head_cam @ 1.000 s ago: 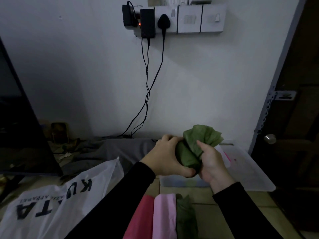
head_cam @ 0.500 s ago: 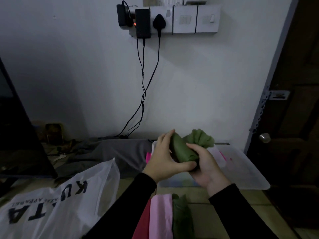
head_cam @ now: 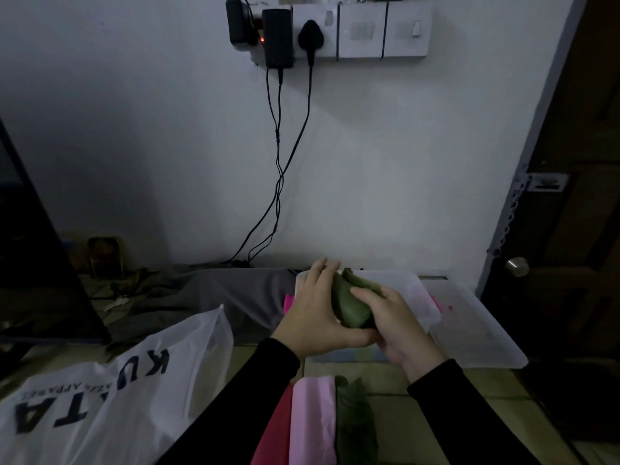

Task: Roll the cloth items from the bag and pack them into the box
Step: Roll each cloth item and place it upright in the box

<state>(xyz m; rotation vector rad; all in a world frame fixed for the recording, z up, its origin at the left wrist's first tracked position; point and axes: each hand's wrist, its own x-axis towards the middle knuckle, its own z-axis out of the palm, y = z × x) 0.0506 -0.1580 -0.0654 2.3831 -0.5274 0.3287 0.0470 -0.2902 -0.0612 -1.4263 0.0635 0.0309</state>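
The loose frill that stuck up from the green cloth roll a second ago is now tucked in. Both hands, left and right, grip it just above the clear plastic box; it looks ready for packing.

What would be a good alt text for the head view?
Both hands, left hand and right hand, grip a rolled green cloth above a clear plastic box. A white bag lies to the left.
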